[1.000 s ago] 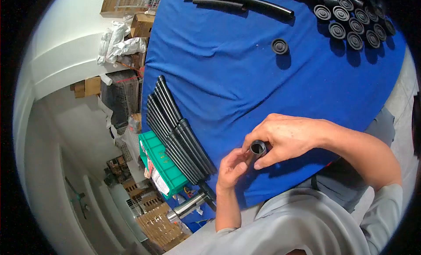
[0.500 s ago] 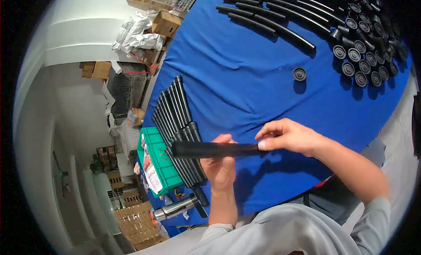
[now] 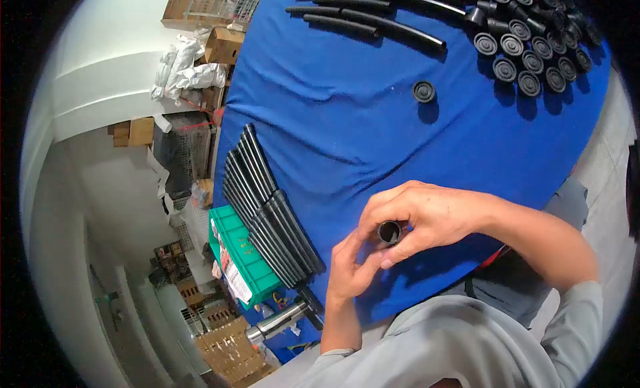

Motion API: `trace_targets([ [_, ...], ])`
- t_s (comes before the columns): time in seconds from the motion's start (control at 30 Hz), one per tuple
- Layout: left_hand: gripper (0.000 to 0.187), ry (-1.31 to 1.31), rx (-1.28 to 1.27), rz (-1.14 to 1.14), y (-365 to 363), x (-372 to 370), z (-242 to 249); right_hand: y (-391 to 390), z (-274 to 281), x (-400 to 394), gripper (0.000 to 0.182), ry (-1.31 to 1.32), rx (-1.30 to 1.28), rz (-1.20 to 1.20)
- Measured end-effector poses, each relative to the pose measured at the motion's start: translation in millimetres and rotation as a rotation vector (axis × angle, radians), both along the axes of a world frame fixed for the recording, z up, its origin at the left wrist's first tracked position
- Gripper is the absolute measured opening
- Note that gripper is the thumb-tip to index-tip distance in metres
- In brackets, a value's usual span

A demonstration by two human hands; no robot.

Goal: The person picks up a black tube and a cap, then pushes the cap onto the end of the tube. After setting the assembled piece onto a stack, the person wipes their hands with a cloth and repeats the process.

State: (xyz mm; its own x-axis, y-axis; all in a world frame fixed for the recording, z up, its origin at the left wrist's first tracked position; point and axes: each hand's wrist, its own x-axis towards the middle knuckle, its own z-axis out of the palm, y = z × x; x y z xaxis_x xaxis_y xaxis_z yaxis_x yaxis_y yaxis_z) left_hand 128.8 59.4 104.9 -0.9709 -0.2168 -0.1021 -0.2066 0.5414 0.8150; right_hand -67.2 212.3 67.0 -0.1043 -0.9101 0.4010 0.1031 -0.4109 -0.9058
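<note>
A black tube stands on end between my hands, its round, hollow mouth facing up at me. My right hand is closed around the upper end, thumb on the near side and fingers on the far side. Lower and to the left, my left hand wraps the same tube, touching the right hand's fingers. The rest of the tube's length is hidden beneath the hands. A single black ribbed round cap lies apart on the blue cloth beyond them.
Stacked black tubes lie left, beside a green crate and a steel flask. Several curved black tubes lie at the far side. Many black caps cluster far right. Cardboard boxes stand beyond the table's left edge.
The tube has turned from lying sideways across my left hand to standing end-on toward me. My hands have come together around it. The view has shifted a little.
</note>
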Motion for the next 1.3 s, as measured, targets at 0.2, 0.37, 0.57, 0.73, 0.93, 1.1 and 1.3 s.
trace_targets([
  [0.2,0.038,-0.124,0.446,0.193,-3,29,-2,-4,-9,12,0.034,-0.007,0.042,0.049],
  [0.37,0.038,-0.139,0.608,0.149,-6,37,-2,-1,2,5,0.034,0.079,0.127,0.122],
  [0.57,0.035,-0.112,0.424,0.023,-19,28,-6,-2,-2,11,0.033,-0.048,0.006,0.101],
  [0.73,0.043,0.121,0.232,0.172,-9,20,-9,-3,-4,13,0.026,0.004,-0.026,-0.055],
  [0.93,0.059,0.099,0.724,0.084,-12,28,-15,-5,-2,-8,0.024,0.029,0.104,-0.552],
  [1.1,0.056,0.122,1.401,0.41,13,-62,-45,-9,-16,-9,0.031,0.082,0.134,-0.605],
  [1.3,0.028,0.445,1.71,0.2,-12,-109,-83,-1,-2,-37,0.054,0.682,0.183,-0.815],
])
